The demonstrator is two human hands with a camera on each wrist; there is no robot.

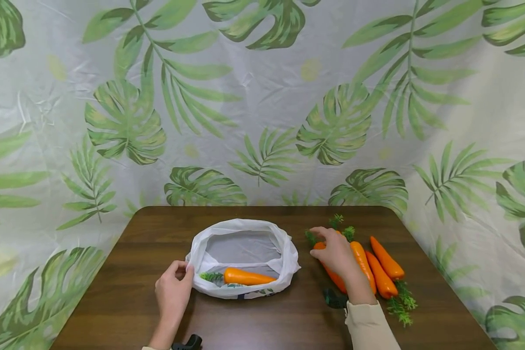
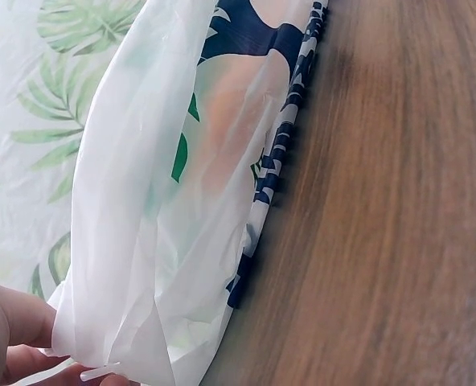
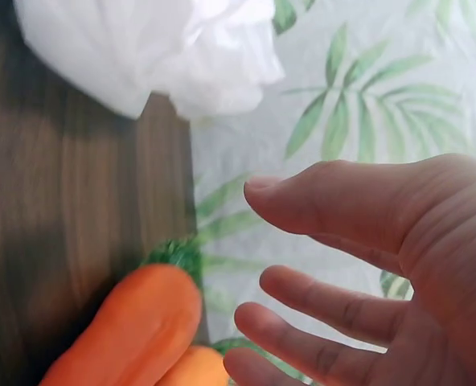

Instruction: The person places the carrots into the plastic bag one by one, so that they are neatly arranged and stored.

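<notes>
Right hand (image 1: 336, 253) above a carrot (image 1: 334, 277), bag (image 1: 290, 256) pinned at the rim

The carrots lie in a loose cluster on the right of the counter (image 1: 267, 323), with one more on its side in the bag, its greens (image 1: 211, 277) toward the left. They look glossy and firm, so expect something light and stiff but smooth enough to roll or slip if caught near the narrow tip. The thick end just below the greens offers the surest hold; the greens themselves look flimsy and could bend or pull loose.

The right fingers (image 3: 334, 310) are spread well apart from the thumb, curved, with nothing between them. The right wrist view shows the thick end of a carrot beside them, apparently not touching. The left hand (image 1: 173, 287) pinches the bag's left rim between thumb and fingers. That film is thin and soft; it should crumple or drag easily, so a light, steady pinch seems best.

The bag's mouth gapes upward with a rolled edge, wide enough for a carrot laid lengthwise. Only a narrow strip of counter separates its right side from the nearest carrot, and the raised rim is what could snag. There is broader room in front of the bag and to its left; the far edge lies close behind it.
</notes>
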